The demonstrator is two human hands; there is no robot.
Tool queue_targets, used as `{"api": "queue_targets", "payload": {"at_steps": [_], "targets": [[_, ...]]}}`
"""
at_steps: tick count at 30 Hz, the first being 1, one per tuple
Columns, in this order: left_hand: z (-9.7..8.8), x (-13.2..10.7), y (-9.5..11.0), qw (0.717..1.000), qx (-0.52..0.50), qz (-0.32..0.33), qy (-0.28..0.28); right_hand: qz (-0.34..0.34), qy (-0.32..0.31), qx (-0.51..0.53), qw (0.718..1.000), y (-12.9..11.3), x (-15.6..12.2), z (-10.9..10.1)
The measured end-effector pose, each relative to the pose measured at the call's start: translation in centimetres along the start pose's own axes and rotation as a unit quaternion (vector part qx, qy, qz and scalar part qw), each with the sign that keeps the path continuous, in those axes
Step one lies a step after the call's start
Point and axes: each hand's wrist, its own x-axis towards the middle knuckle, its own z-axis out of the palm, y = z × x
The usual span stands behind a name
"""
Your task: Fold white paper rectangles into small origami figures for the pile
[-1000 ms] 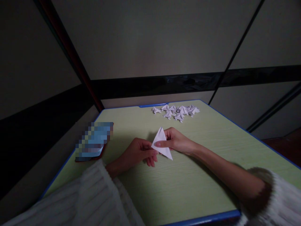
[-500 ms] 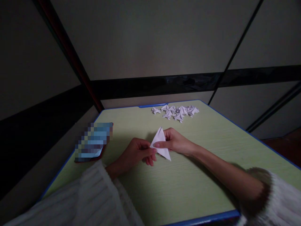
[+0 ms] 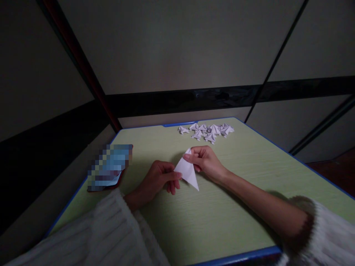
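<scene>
A white folded paper (image 3: 187, 171), roughly triangular, is held between my two hands above the middle of the table. My left hand (image 3: 164, 177) pinches its left corner between thumb and fingers. Near the upper tip, my right hand (image 3: 205, 161) grips the paper, its thumb on the front face and the fingers partly hidden behind. One corner of the sheet points down toward me. Beyond my hands, several small white folded-paper figures (image 3: 210, 132) lie clustered toward the back of the table.
The pale green table (image 3: 222, 221) has a blue edge. On its left side lies a phone (image 3: 111, 168) in a red-edged case, its screen blurred out. Panelled walls or cabinet doors (image 3: 177, 55) rise behind the table.
My right hand has slid up from the middle of the paper to its upper tip. My left hand keeps its pinch, shifted slightly left with the paper.
</scene>
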Motion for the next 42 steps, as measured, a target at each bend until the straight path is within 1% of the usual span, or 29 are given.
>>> {"api": "queue_targets", "payload": {"at_steps": [7,12,15,17,21,22,24,26,28,32,35,38,40,42], "targets": [[-0.14,0.04,-0.08,1.0,0.011,-0.001,-0.005,-0.022,0.025,0.005,0.999,0.71,0.03,0.25],[0.24,-0.08,0.14,0.999,0.042,0.009,-0.002,-0.032,0.043,-0.025,0.998,0.64,0.09,0.39],[0.34,-0.11,0.18,0.999,0.031,0.017,0.003,-0.038,0.053,-0.02,0.998,0.48,0.06,0.38],[0.28,-0.08,0.15,0.999,0.021,0.021,0.014,-0.025,0.037,0.012,0.999,0.36,0.04,0.34],[0.14,0.0,0.2,0.998,0.013,0.024,0.047,0.061,-0.064,0.089,0.992,0.21,-0.1,0.37],[0.14,0.02,0.22,0.998,0.01,0.021,0.05,0.071,-0.076,0.097,0.99,0.24,-0.14,0.41],[0.18,0.04,0.27,0.999,0.003,0.013,0.048,0.067,-0.072,0.1,0.99,0.36,-0.2,0.48],[0.21,0.07,0.29,0.999,-0.001,0.01,0.048,0.064,-0.052,0.091,0.992,0.52,-0.2,0.53],[0.22,0.09,0.28,0.998,-0.008,0.014,0.062,0.071,-0.036,0.08,0.994,0.63,-0.14,0.54],[0.17,0.07,0.26,0.995,-0.023,0.025,0.099,0.077,-0.047,0.05,0.995,0.67,-0.04,0.55],[0.15,0.04,0.23,0.994,-0.025,0.031,0.099,0.056,-0.029,-0.034,0.997,0.74,-0.13,0.59],[0.09,0.03,0.21,0.994,-0.033,0.034,0.103,0.04,-0.012,-0.113,0.993,0.83,-0.26,0.54],[0.01,0.04,0.22,0.992,-0.039,0.038,0.111,0.034,-0.028,-0.109,0.993,0.85,-0.27,0.43],[-0.07,0.07,0.26,0.99,-0.044,0.045,0.125,0.029,-0.068,-0.067,0.995,0.81,-0.2,0.28]]}}
